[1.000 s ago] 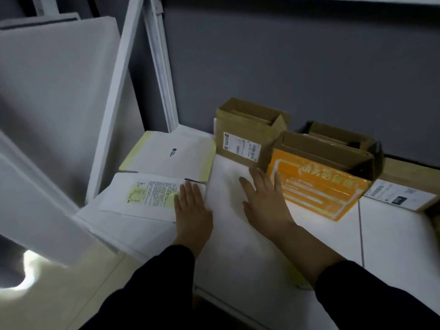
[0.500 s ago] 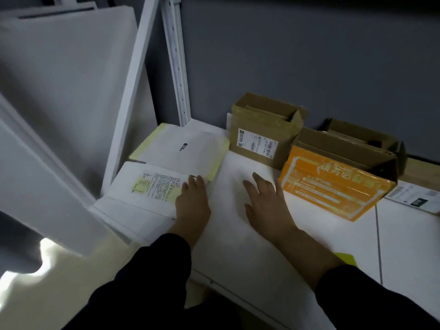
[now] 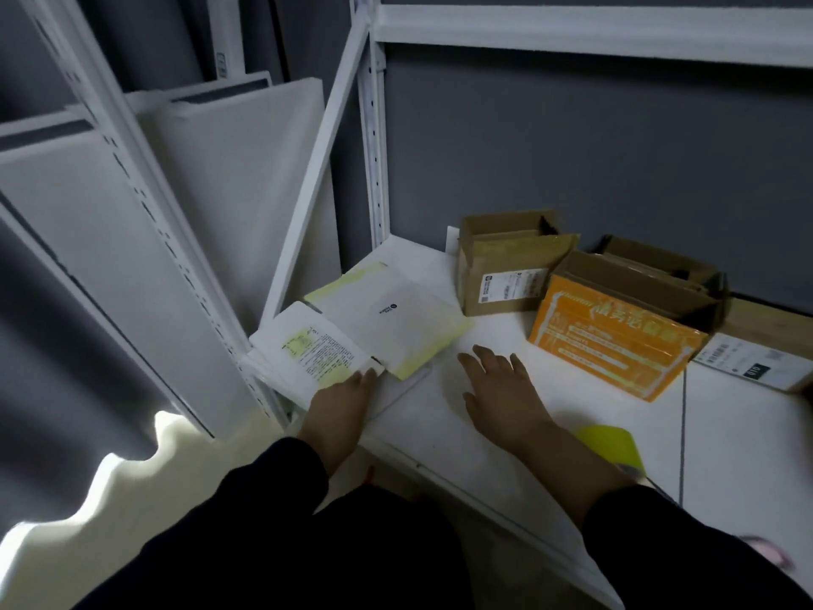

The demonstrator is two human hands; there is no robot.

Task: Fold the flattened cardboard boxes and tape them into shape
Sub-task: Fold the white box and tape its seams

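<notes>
A flattened white box (image 3: 422, 416) lies on the white shelf (image 3: 748, 442) in front of me. My right hand (image 3: 501, 398) lies flat on it with fingers spread. My left hand (image 3: 343, 402) rests at its left edge, fingertips touching a flattened white box with a yellow label (image 3: 316, 345). Behind that lies a flattened white box with yellow edges (image 3: 396, 319). A small brown box with open flaps (image 3: 506, 266) stands at the back. An orange-fronted box (image 3: 616, 336) leans beside it.
A white rack upright (image 3: 374, 125) and diagonal brace rise at the shelf's back left corner. White panels (image 3: 110, 257) lean to the left. A yellow-green object (image 3: 611, 442) lies by my right forearm. A labelled carton (image 3: 756, 363) sits at the far right.
The view has tilted up and swung left. Both hands have slid back slightly toward me and stay flat on the white box.
</notes>
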